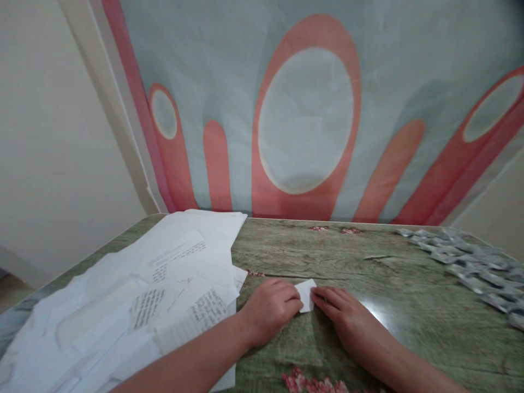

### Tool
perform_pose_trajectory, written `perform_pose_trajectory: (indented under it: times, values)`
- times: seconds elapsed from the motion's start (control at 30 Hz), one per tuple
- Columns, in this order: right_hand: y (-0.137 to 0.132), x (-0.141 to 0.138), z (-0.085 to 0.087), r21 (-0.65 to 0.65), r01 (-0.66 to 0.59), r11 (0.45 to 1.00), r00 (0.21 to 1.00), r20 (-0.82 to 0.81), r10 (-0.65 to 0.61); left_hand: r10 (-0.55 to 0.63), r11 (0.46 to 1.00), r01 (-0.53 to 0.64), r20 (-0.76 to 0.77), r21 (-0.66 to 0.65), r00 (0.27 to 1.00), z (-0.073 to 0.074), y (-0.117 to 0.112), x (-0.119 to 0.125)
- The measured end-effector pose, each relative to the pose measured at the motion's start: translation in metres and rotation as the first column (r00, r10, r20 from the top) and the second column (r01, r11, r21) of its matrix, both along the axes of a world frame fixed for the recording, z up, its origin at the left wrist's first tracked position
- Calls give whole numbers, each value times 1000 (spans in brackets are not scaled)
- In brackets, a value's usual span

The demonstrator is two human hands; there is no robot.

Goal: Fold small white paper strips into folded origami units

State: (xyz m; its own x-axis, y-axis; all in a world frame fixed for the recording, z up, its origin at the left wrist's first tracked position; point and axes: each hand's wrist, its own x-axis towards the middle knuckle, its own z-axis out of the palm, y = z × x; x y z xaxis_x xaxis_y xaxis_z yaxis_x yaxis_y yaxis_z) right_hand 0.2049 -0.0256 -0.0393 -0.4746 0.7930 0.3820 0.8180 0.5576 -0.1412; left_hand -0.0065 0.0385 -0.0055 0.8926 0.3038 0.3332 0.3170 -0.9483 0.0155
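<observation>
A small white piece of paper (305, 295), looking folded, is between my two hands just above or on the wood-patterned table (282, 245). My left hand (271, 310) grips its left edge with fingers curled. At the right edge, my right hand (341, 312) pinches the paper between thumb and fingertips. Part of the paper is hidden under the fingers. To the left of my left hand spreads a large pile of paper sheets (204, 224), some with printed or handwritten lines.
Rows of grey folded paper pieces (462, 256) lie along the table's right side. Pink flower prints (315, 382) mark the tabletop. Behind the table's far edge hangs a grey-blue and red patterned backdrop (282, 207); a pale wall (61, 136) stands at the left.
</observation>
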Motion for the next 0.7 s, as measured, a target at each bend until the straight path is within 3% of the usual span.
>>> perform_pose_trajectory:
  times: [0.2, 0.43, 0.7]
  values:
    - [-3, 0, 15, -1, 6, 1000, 999, 33, -6, 39, 997, -39, -5, -62, 999, 3, -1, -1]
    - [-5, 9, 25, -106, -80, 991, 991, 97, 90, 58, 988, -57, 1, -143, 998, 5, -1, -3]
    - [-9, 9, 41, -210, -79, 974, 978, 173, 117, 86, 961, -68, 55, -268, 995, 6, -1, 0]
